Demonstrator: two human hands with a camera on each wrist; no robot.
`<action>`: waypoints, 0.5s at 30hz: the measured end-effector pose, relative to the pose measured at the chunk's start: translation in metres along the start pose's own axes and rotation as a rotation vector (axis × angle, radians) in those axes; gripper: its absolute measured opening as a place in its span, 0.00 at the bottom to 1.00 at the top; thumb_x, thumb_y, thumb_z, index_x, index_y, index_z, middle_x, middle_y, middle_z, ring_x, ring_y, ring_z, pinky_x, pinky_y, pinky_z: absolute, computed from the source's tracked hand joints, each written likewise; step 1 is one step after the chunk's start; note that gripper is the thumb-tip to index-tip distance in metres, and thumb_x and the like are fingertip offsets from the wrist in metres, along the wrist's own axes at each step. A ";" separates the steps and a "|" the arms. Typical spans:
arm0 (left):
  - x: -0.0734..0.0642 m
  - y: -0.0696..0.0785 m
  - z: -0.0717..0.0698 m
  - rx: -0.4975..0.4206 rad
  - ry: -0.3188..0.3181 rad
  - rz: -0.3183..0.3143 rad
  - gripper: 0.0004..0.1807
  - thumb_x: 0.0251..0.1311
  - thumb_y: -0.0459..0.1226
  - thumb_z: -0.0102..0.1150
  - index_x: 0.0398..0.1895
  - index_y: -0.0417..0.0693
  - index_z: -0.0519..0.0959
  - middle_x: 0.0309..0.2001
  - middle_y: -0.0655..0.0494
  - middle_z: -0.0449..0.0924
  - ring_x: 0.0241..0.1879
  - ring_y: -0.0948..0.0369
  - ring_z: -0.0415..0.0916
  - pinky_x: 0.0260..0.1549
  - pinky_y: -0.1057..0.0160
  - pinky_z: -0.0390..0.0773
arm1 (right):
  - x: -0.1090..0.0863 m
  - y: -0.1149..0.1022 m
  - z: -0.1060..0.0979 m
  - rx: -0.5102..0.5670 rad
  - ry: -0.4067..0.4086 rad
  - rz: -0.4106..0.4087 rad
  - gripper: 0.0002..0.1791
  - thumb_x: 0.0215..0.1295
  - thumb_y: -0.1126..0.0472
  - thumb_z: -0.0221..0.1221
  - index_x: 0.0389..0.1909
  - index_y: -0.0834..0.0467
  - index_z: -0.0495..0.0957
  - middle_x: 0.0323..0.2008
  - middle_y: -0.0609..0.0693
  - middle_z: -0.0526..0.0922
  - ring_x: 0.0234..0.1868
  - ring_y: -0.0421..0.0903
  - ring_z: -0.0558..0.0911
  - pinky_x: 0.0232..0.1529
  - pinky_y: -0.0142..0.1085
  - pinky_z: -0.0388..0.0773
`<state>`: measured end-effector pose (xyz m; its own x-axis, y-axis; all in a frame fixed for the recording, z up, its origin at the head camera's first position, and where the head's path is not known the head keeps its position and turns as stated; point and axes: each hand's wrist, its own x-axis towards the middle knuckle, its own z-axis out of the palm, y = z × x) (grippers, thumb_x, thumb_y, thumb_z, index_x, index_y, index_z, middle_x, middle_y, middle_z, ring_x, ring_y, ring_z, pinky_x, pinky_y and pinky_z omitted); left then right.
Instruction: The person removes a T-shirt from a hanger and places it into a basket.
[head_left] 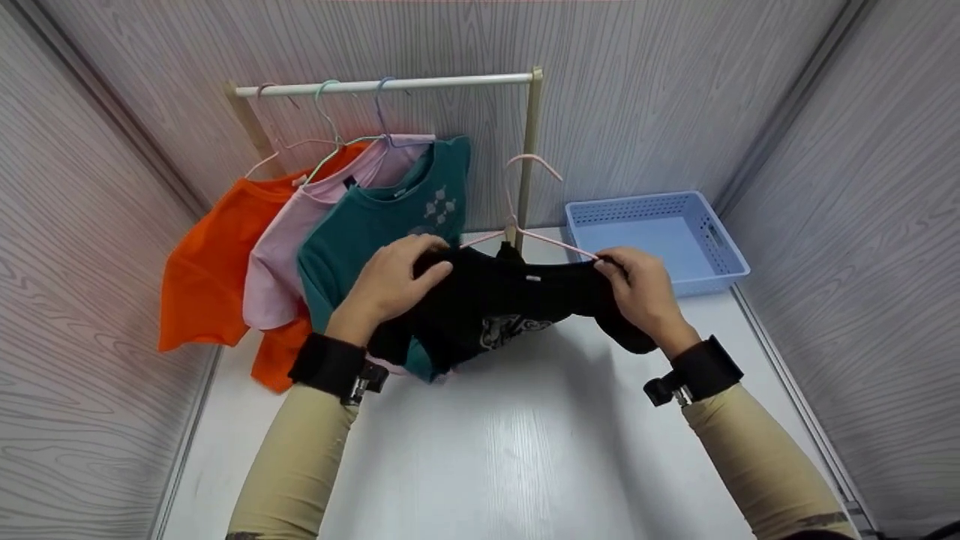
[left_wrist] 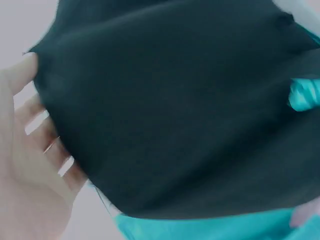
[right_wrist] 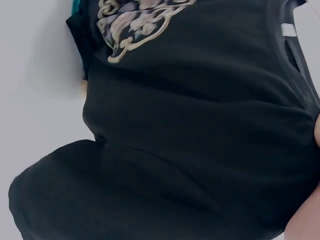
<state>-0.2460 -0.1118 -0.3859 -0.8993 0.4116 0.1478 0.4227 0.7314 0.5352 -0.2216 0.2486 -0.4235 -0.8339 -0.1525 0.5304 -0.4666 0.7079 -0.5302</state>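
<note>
A black shirt (head_left: 517, 289) with a pale printed pattern (right_wrist: 135, 25) hangs on a pink hanger (head_left: 555, 241) between both hands. The hanger's hook points up and stands off the rail. At the shirt's left shoulder, my left hand (head_left: 394, 277) holds the cloth edge, its thumb in front and fingertips hidden behind the fabric (left_wrist: 165, 110). My right hand (head_left: 637, 289) pinches the other shoulder together with the hanger's end. In the right wrist view only a sliver of the right hand (right_wrist: 307, 215) shows at the edge.
A rack with a white rail (head_left: 450, 81) stands at the back. On it hang an orange shirt (head_left: 217, 262), a pink shirt (head_left: 274, 255) and a teal shirt (head_left: 367, 225). A blue basket (head_left: 660, 285) sits at the back right, on the white table (head_left: 510, 450) between walls.
</note>
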 end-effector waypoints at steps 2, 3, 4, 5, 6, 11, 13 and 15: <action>0.005 0.012 0.005 0.011 0.016 0.035 0.22 0.71 0.53 0.46 0.61 0.56 0.74 0.57 0.53 0.78 0.58 0.53 0.72 0.63 0.47 0.67 | -0.003 0.001 0.003 -0.011 -0.029 0.008 0.09 0.67 0.63 0.58 0.41 0.64 0.84 0.39 0.60 0.87 0.44 0.57 0.85 0.49 0.49 0.78; 0.008 0.019 0.008 0.019 0.030 0.057 0.21 0.72 0.52 0.46 0.61 0.56 0.75 0.56 0.53 0.79 0.57 0.53 0.73 0.63 0.48 0.68 | -0.004 0.001 0.004 -0.018 -0.043 0.008 0.09 0.67 0.63 0.58 0.41 0.64 0.84 0.39 0.59 0.87 0.44 0.57 0.85 0.49 0.49 0.78; 0.011 0.025 0.011 0.027 0.039 0.077 0.20 0.73 0.50 0.46 0.61 0.55 0.75 0.55 0.53 0.80 0.57 0.54 0.73 0.63 0.48 0.68 | -0.005 0.001 0.006 -0.025 -0.054 0.006 0.09 0.68 0.62 0.58 0.41 0.63 0.84 0.39 0.59 0.87 0.44 0.57 0.85 0.49 0.50 0.78; 0.014 0.032 0.014 0.038 0.044 0.101 0.19 0.73 0.49 0.46 0.60 0.54 0.76 0.54 0.53 0.80 0.56 0.54 0.74 0.62 0.49 0.69 | -0.005 0.000 0.007 -0.028 -0.065 0.003 0.09 0.68 0.62 0.58 0.41 0.63 0.84 0.39 0.58 0.87 0.43 0.57 0.85 0.49 0.50 0.78; 0.017 0.037 0.017 0.038 0.045 0.120 0.19 0.74 0.48 0.45 0.58 0.52 0.77 0.52 0.53 0.81 0.55 0.54 0.75 0.60 0.51 0.70 | -0.006 -0.001 0.009 -0.033 -0.074 0.001 0.09 0.68 0.62 0.58 0.41 0.62 0.84 0.39 0.58 0.87 0.43 0.57 0.85 0.48 0.49 0.78; 0.029 0.051 0.031 -0.122 -0.008 0.132 0.17 0.76 0.45 0.40 0.47 0.45 0.77 0.39 0.50 0.79 0.40 0.56 0.77 0.42 0.58 0.76 | -0.007 0.000 0.016 -0.024 -0.081 -0.007 0.09 0.67 0.62 0.59 0.40 0.63 0.84 0.38 0.58 0.87 0.43 0.56 0.84 0.48 0.49 0.77; 0.031 0.050 0.035 -0.210 -0.022 0.119 0.17 0.77 0.44 0.38 0.46 0.44 0.75 0.36 0.49 0.76 0.35 0.56 0.73 0.37 0.59 0.74 | -0.006 0.001 0.016 -0.001 -0.085 -0.005 0.09 0.67 0.62 0.59 0.40 0.63 0.84 0.38 0.58 0.87 0.43 0.56 0.84 0.49 0.49 0.77; 0.032 0.046 0.038 -0.256 -0.009 0.115 0.18 0.77 0.44 0.38 0.46 0.43 0.76 0.37 0.49 0.78 0.38 0.57 0.75 0.39 0.59 0.75 | -0.005 0.004 0.015 0.024 -0.088 -0.003 0.09 0.67 0.62 0.59 0.41 0.62 0.85 0.39 0.58 0.87 0.44 0.56 0.84 0.49 0.49 0.77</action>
<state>-0.2510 -0.0442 -0.3884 -0.8457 0.4895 0.2126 0.4784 0.5188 0.7084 -0.2233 0.2414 -0.4386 -0.8545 -0.2152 0.4728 -0.4754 0.6908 -0.5448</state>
